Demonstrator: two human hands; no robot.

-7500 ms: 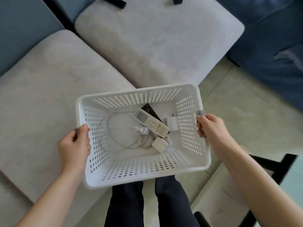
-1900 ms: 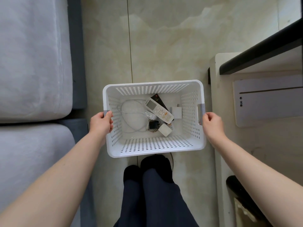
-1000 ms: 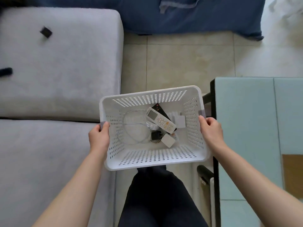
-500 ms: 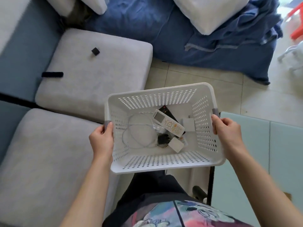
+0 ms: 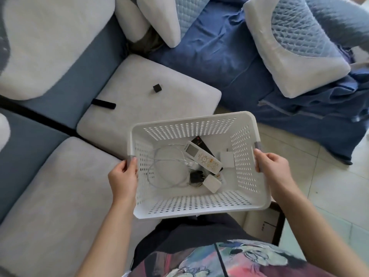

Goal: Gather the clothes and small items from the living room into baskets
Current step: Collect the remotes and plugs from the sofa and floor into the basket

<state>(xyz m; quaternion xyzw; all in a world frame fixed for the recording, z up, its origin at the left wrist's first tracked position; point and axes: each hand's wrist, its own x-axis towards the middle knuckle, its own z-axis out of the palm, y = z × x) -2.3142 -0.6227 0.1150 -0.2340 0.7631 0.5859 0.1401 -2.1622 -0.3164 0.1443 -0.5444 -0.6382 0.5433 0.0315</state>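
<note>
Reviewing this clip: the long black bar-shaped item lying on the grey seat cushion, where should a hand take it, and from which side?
Probably across the middle of the black bar, from straight above, pinching its two long edges. It lies flat on the seat cushion with bare fabric all round, so nothing blocks the fingers. One hand must first leave the basket.

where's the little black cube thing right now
In the head view, the small black cube sits upper left of centre on the grey sofa cushion, right of the flat black bar and beyond the white perforated plastic basket.
</note>
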